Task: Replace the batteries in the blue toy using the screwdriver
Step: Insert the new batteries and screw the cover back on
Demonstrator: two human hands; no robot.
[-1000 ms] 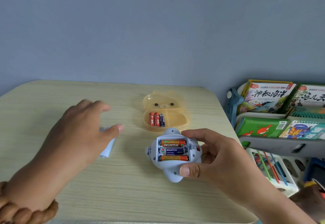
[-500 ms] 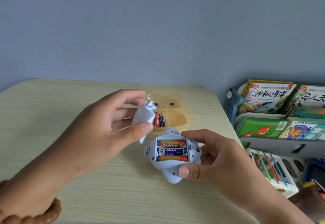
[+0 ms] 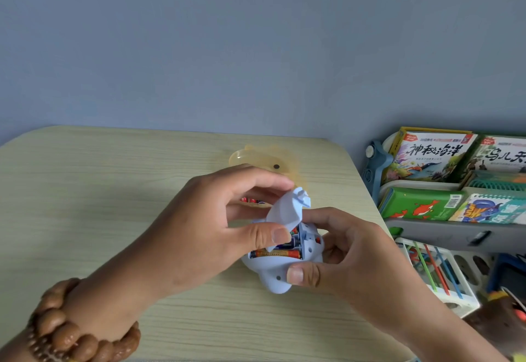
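The blue toy [image 3: 273, 272] lies underside up on the wooden table [image 3: 113, 191], held at its right side by my right hand [image 3: 341, 250]. Its battery bay is open, and an orange battery [image 3: 274, 254] shows at the near edge, with others partly hidden behind. My left hand [image 3: 210, 228] pinches the pale blue battery cover [image 3: 287, 211] between thumb and fingers, tilted over the bay with its lower edge against the toy. No screwdriver is visible.
A yellow bear-shaped tray [image 3: 256, 159] sits behind my hands with spare batteries [image 3: 250, 200] mostly hidden. Right of the table stands a rack of children's books [image 3: 432, 156] and a white basket [image 3: 432, 273] of coloured sticks.
My left hand picked the cover up from the table, carried it right, and now holds it down against the open battery bay. My right hand kept hold of the toy.
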